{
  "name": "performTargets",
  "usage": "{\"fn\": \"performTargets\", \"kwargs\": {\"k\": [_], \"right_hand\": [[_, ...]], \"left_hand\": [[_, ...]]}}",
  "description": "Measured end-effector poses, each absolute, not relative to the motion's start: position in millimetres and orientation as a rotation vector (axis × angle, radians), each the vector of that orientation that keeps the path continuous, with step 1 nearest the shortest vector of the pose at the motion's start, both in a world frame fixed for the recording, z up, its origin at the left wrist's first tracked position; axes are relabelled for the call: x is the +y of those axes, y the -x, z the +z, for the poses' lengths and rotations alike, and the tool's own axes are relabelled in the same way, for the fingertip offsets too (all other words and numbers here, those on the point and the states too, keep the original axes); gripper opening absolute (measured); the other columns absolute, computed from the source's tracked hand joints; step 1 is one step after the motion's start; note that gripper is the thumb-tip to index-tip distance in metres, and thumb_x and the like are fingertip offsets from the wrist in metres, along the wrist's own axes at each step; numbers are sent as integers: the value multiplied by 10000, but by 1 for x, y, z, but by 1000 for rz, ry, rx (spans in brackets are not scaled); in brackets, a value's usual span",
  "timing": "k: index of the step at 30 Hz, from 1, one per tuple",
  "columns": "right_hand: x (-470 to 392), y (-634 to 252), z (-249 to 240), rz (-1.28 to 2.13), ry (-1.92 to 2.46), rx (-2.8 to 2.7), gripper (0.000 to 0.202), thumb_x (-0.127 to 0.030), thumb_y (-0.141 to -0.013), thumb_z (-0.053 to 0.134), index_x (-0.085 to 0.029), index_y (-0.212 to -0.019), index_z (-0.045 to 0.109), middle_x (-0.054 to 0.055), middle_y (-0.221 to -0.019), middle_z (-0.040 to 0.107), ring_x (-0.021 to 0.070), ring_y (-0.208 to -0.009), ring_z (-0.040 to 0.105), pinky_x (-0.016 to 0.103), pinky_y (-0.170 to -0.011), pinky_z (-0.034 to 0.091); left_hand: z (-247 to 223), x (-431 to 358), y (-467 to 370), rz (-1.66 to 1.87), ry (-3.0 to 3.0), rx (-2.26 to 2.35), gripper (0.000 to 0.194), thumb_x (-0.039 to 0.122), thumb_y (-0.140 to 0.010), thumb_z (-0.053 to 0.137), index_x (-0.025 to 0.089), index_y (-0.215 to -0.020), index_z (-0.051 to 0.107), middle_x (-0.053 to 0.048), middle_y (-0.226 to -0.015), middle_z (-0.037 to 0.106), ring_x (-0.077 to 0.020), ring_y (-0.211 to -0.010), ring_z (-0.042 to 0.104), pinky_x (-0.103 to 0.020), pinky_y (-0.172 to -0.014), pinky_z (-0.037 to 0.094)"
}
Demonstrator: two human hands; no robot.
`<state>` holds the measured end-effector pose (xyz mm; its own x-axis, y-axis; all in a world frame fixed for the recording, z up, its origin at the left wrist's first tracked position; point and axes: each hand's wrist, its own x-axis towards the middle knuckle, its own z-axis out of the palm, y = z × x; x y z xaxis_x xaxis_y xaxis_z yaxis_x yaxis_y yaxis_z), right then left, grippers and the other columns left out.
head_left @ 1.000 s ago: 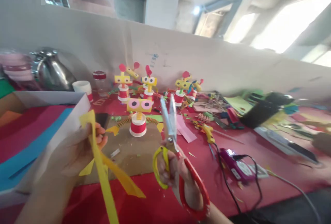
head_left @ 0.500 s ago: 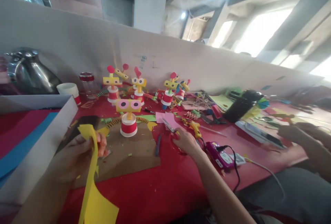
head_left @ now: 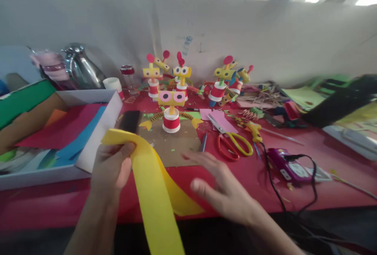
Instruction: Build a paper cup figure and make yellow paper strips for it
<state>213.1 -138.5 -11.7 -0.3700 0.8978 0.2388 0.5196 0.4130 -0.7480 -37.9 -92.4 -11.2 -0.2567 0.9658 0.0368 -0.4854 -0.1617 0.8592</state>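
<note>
My left hand (head_left: 113,164) grips a long folded sheet of yellow paper (head_left: 153,192) that hangs down past the table's front edge. My right hand (head_left: 220,188) is open and holds nothing, its fingers spread just right of the yellow paper. Beyond it lie scissors (head_left: 235,144) with one red and one yellow handle, their blades over pink paper (head_left: 219,118). A paper-cup robot figure (head_left: 171,121) with pink-ringed eyes and spring arms stands on a cardboard sheet (head_left: 159,145). A dark pen-like tool (head_left: 204,143) lies at the cardboard's right edge.
A white box (head_left: 97,141) of coloured paper is at the left, a phone (head_left: 130,121) beside it. Several finished figures (head_left: 218,90) stand by the wall. At the right are a yellow glue gun (head_left: 254,131), a purple power strip (head_left: 287,166) with cables and a black object (head_left: 338,100).
My right hand has let go of the scissors and moved back toward the yellow paper. The view has turned rightward and down; the other person's hands are out of view.
</note>
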Motion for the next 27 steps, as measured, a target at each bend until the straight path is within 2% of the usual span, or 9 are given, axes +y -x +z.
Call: {"fn": "performTargets", "kwargs": {"k": [2, 6, 10, 13, 17, 19, 22, 24, 27], "right_hand": [[-160, -192, -5, 864, 1045, -2096, 587, -449, -836, 677, -255, -1367, 520, 108, -1278, 631, 294, -1127, 589, 407, -908, 481], [-174, -171, -14, 810, 1122, -2171, 211, -243, -905, 554, -228, -1071, 683, 45, -836, 719, 203, -753, 627, 320, -699, 472], [-169, -173, -29, 815, 1216, -2208, 204, -178, -918, 504, -234, -899, 700, 9, -751, 702, 166, -698, 603, 277, -650, 431], [-161, -184, -32, 660, 1234, -2242, 214, -180, -927, 510, -240, -895, 713, 0, -745, 710, 150, -672, 601, 267, -646, 423], [-141, -201, -31, 11, 1219, -2240, 260, -133, -932, 484, -201, -929, 735, 51, -825, 726, 180, -760, 626, 325, -730, 422], [-129, -205, -32, -272, 1146, -2255, 274, -112, -932, 481, -203, -1013, 727, 59, -905, 728, 198, -845, 627, 363, -806, 411], [-111, -204, -40, -488, 1085, -2321, 298, -81, -921, 488, -204, -1091, 699, 56, -932, 714, 206, -878, 595, 384, -842, 388], [-104, -200, -49, -533, 1126, -2416, 264, -61, -895, 504, -173, -1026, 704, 65, -880, 697, 213, -847, 568, 383, -821, 380], [-99, -196, -62, -522, 1219, -2553, 196, -38, -835, 547, -154, -882, 698, 71, -806, 666, 222, -801, 541, 376, -779, 376]], "left_hand": [[-18, -117, 37, 1801, -767, 984, 181, 149, -588, 850, 235, -705, 742, 64, -718, 723, -105, -710, 638, -200, -726, 539], [-42, -157, 42, 1816, -727, 1197, 148, 201, -616, 835, 224, -730, 743, 41, -732, 727, -126, -728, 664, -203, -705, 553], [-60, -179, 43, 1640, -609, 1323, 239, 277, -674, 827, 203, -882, 735, -4, -872, 750, -198, -867, 698, -299, -812, 572], [-65, -184, 44, 1545, -667, 1363, 457, 286, -736, 791, 246, -1169, 648, -22, -1094, 732, -215, -1031, 672, -284, -857, 556], [-70, -185, 51, 1535, -716, 1474, 798, 291, -752, 782, 345, -1441, 384, -24, -1238, 677, -202, -1145, 628, -240, -867, 544], [-75, -186, 53, 1513, -786, 1531, 720, 328, -746, 781, 295, -1397, 474, -54, -1256, 665, -225, -1146, 627, -253, -873, 543], [-81, -186, 53, 1373, -956, 1720, 461, 410, -736, 768, 216, -1148, 698, -77, -1220, 677, -260, -1135, 619, -271, -890, 526], [-83, -188, 54, 1253, -1064, 1864, 409, 449, -726, 762, 222, -1066, 743, -70, -1167, 692, -265, -1074, 636, -267, -834, 532], [-85, -193, 58, 1174, -1146, 1992, 469, 482, -718, 752, 246, -1123, 729, -59, -1105, 689, -241, -922, 671, -259, -731, 540]]}}
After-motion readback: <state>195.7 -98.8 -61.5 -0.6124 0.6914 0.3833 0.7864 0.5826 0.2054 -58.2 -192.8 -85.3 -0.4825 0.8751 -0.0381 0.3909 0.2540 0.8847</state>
